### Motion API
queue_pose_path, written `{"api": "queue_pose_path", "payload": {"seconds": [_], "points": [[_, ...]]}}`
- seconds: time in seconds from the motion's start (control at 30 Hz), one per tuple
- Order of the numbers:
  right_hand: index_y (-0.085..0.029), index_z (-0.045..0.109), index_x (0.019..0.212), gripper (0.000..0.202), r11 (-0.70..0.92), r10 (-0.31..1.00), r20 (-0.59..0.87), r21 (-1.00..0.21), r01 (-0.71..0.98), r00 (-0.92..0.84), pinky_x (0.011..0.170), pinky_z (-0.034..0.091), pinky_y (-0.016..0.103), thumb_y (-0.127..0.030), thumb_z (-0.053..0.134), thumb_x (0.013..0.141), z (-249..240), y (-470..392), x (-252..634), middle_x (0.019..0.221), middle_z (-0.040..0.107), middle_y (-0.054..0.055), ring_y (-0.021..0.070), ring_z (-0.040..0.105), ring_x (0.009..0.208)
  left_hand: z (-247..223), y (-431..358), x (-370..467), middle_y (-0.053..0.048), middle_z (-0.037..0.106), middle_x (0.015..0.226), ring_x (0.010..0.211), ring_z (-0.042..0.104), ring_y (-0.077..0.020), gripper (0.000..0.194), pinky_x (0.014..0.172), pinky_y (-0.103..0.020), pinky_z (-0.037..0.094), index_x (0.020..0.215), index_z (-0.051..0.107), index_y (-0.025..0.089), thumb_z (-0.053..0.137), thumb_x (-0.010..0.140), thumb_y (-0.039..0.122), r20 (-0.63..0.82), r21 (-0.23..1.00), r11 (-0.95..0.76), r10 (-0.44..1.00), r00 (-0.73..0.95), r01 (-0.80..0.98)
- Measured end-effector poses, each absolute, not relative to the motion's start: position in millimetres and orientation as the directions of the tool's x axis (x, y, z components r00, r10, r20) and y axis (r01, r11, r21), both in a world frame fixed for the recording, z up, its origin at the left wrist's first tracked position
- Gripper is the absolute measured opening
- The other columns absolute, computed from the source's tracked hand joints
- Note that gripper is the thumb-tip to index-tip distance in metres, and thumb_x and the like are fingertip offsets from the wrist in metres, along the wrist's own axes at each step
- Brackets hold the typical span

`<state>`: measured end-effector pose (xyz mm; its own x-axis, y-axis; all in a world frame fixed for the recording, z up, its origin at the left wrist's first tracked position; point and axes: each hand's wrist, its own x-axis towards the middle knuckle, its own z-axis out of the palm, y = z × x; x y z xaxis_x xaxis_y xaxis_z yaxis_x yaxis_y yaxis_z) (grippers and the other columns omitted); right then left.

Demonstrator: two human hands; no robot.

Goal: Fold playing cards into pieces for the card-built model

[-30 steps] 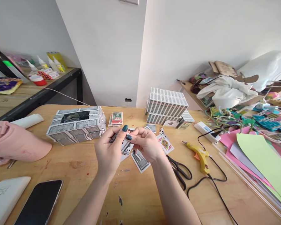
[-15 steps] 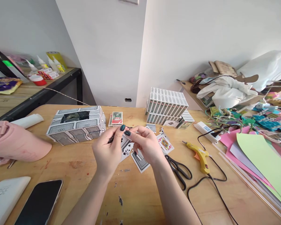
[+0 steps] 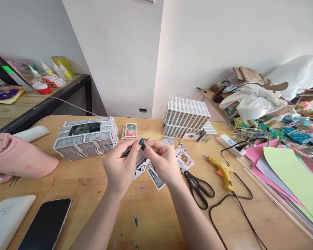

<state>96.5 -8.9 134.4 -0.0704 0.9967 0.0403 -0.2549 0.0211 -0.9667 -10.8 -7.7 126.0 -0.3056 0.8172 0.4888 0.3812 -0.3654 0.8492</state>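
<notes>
My left hand point(image 3: 121, 165) and my right hand point(image 3: 164, 163) meet above the middle of the table, thumbs side by side and fingers pinched. A small patterned piece of card point(image 3: 127, 151) shows at the fingers of my left hand. What my right fingertips pinch is hidden behind the thumbs. Beneath the hands lie a six of spades point(image 3: 141, 169) and a card face down point(image 3: 155, 177). Right of my right hand is a face card with hearts point(image 3: 184, 158). Black scissors point(image 3: 199, 189) lie beside my right wrist.
A card-covered box point(image 3: 86, 138) stands left; card packs point(image 3: 131, 130) lie behind my hands. Stacked card boxes point(image 3: 186, 116) stand back right. A yellow glue gun point(image 3: 224, 173), power strip point(image 3: 231, 146) and coloured paper point(image 3: 292, 173) are right. A phone point(image 3: 45, 225) and pink container point(image 3: 23, 156) are left.
The thumbs have come closer together. The fingers of my right hand have curled in more beneath its thumb. The view has shifted slightly.
</notes>
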Motion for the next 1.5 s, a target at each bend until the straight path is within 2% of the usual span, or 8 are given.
{"api": "queue_pose_path", "payload": {"seconds": [0.2,0.37,0.6,0.83,1.0,1.1,1.27,1.5], "points": [[-0.014,0.068,0.069,0.013,-0.024,0.997,-0.041,-0.971,-0.237,0.07,0.038,0.03,0.018,-0.02,0.057,0.066,141,-13,87,0.046,0.05,-0.004,0.0046,0.036,0.04,125,-9,-9,0.001,0.072,0.078,0.07,0.066,-0.014,0.011,0.066,-0.023,0.052,0.081,0.072,0.022,0.064,0.076,0.027,0.469,0.869,-0.356,0.815,-0.342,0.344],[-0.014,0.068,0.073,0.021,-0.084,0.996,-0.09,-0.979,-0.186,0.026,0.032,0.031,0.016,-0.017,0.051,0.063,144,-16,90,0.04,0.046,-0.008,0.0041,0.036,0.033,130,-9,-11,0.001,0.072,0.074,0.067,0.065,-0.0138,0.011,0.063,-0.022,0.052,0.078,0.073,0.022,0.065,0.074,0.029,0.405,0.9,-0.299,0.842,-0.357,0.317],[-0.015,0.069,0.082,0.031,-0.109,0.978,-0.047,-0.947,-0.303,-0.205,0.039,0.048,0.02,-0.012,0.047,0.061,143,-17,93,0.055,0.062,-0.004,0.0077,0.054,0.038,137,-8,-17,0.0,0.071,0.068,0.064,0.065,-0.0161,0.015,0.055,-0.024,0.051,0.07,0.072,0.022,0.068,0.07,0.037,0.288,0.949,-0.201,0.865,-0.41,0.243],[-0.017,0.066,0.095,0.03,-0.082,0.923,0.089,-0.905,-0.417,-0.375,0.056,0.059,0.029,-0.013,0.051,0.07,142,-12,101,0.093,0.069,0.002,0.0149,0.066,0.07,132,-7,-16,-0.001,0.071,0.07,0.064,0.064,-0.0154,0.021,0.055,-0.025,0.052,0.076,0.071,0.02,0.063,0.076,0.039,0.306,0.951,-0.25,0.85,-0.429,0.183],[-0.017,0.063,0.089,0.015,0.053,0.969,0.126,-0.946,-0.319,-0.211,0.059,0.059,0.031,-0.026,0.055,0.08,134,-9,103,0.089,0.069,0.005,0.0157,0.067,0.069,133,-8,-13,0.0,0.071,0.08,0.075,0.065,-0.0124,0.013,0.067,-0.023,0.052,0.082,0.068,0.02,0.057,0.082,0.027,0.525,0.83,-0.398,0.793,-0.308,0.391],[-0.018,0.062,0.088,0.014,0.26,0.963,0.264,-0.963,-0.071,-0.05,0.065,0.058,0.03,-0.023,0.05,0.085,129,-7,108,0.082,0.069,0.004,0.0154,0.068,0.07,131,-6,-17,0.001,0.07,0.082,0.073,0.064,-0.0111,0.008,0.067,-0.023,0.052,0.085,0.066,0.021,0.061,0.079,0.02,0.656,0.685,-0.511,0.743,-0.134,0.518],[-0.02,0.061,0.094,0.021,0.49,0.858,0.512,-0.8,0.347,-0.031,0.072,0.054,0.026,-0.014,0.043,0.087,129,-9,118,0.083,0.07,0.003,0.0149,0.068,0.08,132,-3,-20,-0.001,0.07,0.081,0.075,0.065,-0.0134,0.015,0.072,-0.027,0.053,0.084,0.065,0.02,0.065,0.073,0.01,0.823,0.429,-0.661,0.567,0.036,0.616],[-0.021,0.061,0.095,0.021,0.525,0.837,0.546,-0.78,0.34,-0.037,0.074,0.054,0.024,-0.015,0.043,0.088,129,-9,120,0.082,0.071,0.001,0.0129,0.068,0.081,136,-10,-18,-0.002,0.073,0.086,0.076,0.068,-0.0153,0.023,0.071,-0.027,0.056,0.087,0.066,0.019,0.065,0.069,0.005,0.877,0.294,-0.692,0.469,0.1,0.66]]}}
